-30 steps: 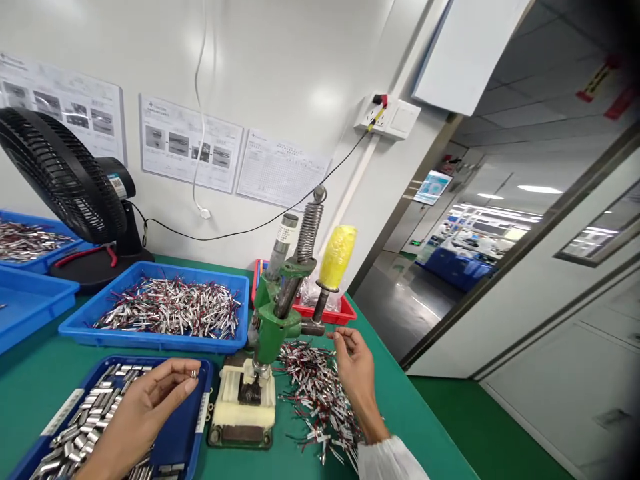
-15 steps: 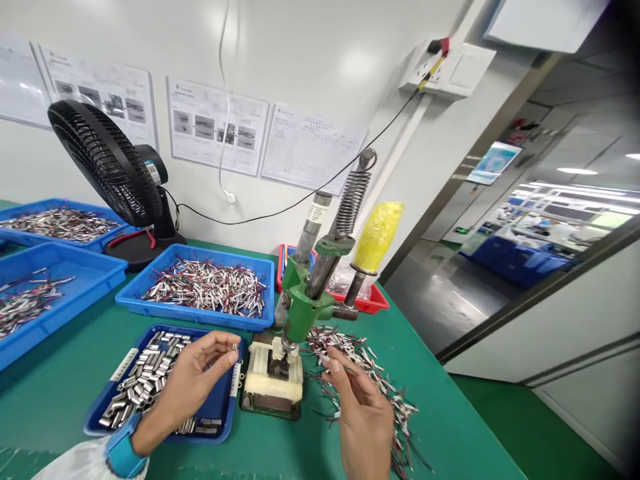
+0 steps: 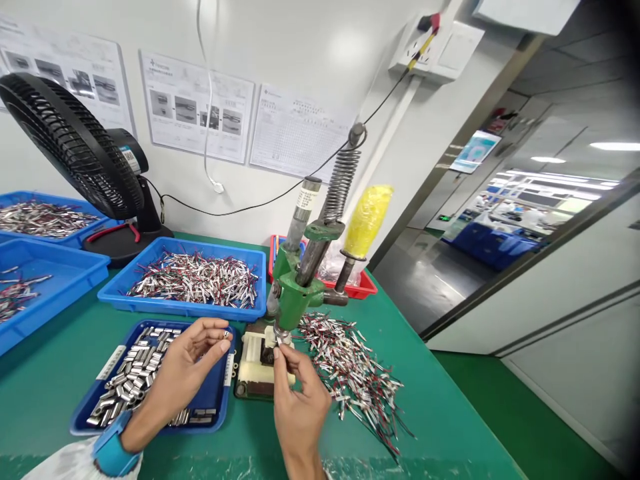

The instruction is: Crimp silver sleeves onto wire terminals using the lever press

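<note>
My left hand [image 3: 187, 363] is above a blue tray [image 3: 214, 400] of short metal cylinders [image 3: 131, 380], pinching a small metal cylinder [image 3: 227, 334] between thumb and fingertips. My right hand [image 3: 299, 400] is at the base of a green hand press [image 3: 295, 300], thumb and finger closed at the press head. Whatever they hold is too small and hidden to name. Under the press head lies a cream-coloured fixture [image 3: 253, 370] with a dark centre. Right of the press, a loose pile of thin parts with red and black wires [image 3: 345, 360] lies on the green table [image 3: 440, 427].
Behind the metal cylinders stands a blue tray [image 3: 107, 293] full of wired parts. More blue trays [image 3: 65, 293] and a black fan [image 3: 75, 147] are at left. A red tray [image 3: 367, 288] sits behind the press, whose yellow-wrapped handle [image 3: 369, 220] sticks up.
My right hand has moved left from the wired pile to the press head. My left hand still pinches the cylinder over the tray. The whole view has shifted slightly.
</note>
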A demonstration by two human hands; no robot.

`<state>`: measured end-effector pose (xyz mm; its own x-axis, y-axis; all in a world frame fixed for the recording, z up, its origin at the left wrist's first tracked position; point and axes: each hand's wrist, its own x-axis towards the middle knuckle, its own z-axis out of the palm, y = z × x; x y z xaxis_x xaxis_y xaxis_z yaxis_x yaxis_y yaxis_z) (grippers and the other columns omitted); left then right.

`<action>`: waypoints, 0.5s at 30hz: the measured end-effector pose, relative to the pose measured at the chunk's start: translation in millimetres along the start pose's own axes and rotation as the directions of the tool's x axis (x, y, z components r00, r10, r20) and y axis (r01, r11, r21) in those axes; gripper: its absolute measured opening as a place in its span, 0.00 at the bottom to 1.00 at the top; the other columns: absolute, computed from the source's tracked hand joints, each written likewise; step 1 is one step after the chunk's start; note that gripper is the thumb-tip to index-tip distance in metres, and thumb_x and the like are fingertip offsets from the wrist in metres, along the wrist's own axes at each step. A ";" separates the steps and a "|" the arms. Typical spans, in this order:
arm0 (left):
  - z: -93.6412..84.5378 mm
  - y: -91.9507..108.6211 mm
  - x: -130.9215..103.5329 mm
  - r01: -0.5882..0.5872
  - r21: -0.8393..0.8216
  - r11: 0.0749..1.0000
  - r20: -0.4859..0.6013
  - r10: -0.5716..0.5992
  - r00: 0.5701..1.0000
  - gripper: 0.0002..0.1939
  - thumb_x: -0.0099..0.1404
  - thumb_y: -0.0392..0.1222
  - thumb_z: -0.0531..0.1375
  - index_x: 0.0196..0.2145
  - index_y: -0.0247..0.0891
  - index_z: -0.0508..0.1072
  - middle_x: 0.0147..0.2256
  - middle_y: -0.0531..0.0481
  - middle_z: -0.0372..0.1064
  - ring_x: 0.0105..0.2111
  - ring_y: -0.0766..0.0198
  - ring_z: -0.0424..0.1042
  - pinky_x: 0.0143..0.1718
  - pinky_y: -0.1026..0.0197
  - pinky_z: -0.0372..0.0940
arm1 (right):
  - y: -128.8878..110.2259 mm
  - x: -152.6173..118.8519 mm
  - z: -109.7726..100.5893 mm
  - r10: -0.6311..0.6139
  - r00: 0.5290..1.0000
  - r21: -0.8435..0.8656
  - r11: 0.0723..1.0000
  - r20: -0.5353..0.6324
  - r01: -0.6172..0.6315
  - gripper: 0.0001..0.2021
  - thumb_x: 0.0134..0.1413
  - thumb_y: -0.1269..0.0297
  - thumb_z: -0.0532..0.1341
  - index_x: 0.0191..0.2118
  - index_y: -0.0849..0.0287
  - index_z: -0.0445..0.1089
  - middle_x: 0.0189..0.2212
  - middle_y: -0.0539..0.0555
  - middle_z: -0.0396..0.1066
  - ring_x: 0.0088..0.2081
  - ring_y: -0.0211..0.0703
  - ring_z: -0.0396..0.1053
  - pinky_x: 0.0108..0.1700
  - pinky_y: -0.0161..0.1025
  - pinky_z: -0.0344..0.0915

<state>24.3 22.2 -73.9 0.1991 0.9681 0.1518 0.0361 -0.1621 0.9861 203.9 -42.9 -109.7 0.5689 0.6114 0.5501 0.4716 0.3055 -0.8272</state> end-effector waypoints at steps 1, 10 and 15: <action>0.6 1.4 0.5 -0.010 0.000 1.000 -0.010 0.010 1.000 0.19 0.62 0.52 0.67 0.45 0.39 0.74 0.38 0.47 0.80 0.42 0.57 0.79 0.46 0.60 0.74 | 0.4 -0.8 0.4 0.029 0.999 -0.003 1.000 0.029 -0.029 0.11 0.60 0.56 0.66 0.39 0.60 0.80 0.33 0.56 0.79 0.32 0.39 0.76 0.39 0.32 0.73; 23.3 5.5 14.6 -0.046 -0.006 0.999 0.068 0.046 0.997 0.16 0.62 0.51 0.67 0.41 0.38 0.82 0.40 0.45 0.82 0.42 0.54 0.80 0.46 0.57 0.74 | 7.1 10.3 2.4 0.579 0.745 0.048 0.778 0.332 -0.626 0.29 0.46 0.33 0.66 0.25 0.59 0.64 0.17 0.51 0.68 0.15 0.36 0.63 0.15 0.30 0.57; 47.1 6.9 22.8 -0.093 -0.031 0.995 0.127 0.096 0.987 0.16 0.63 0.49 0.66 0.43 0.36 0.82 0.43 0.44 0.81 0.44 0.53 0.79 0.49 0.55 0.72 | 8.7 13.9 1.6 0.539 0.776 -0.060 0.832 0.328 -0.552 0.26 0.52 0.36 0.61 0.24 0.57 0.62 0.16 0.50 0.66 0.15 0.34 0.60 0.17 0.29 0.55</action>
<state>75.2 34.2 -66.8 0.3241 0.9161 0.2359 -0.0126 -0.2452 0.9694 214.8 -30.5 -109.5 0.4742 0.8786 -0.0564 0.1182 -0.1270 -0.9848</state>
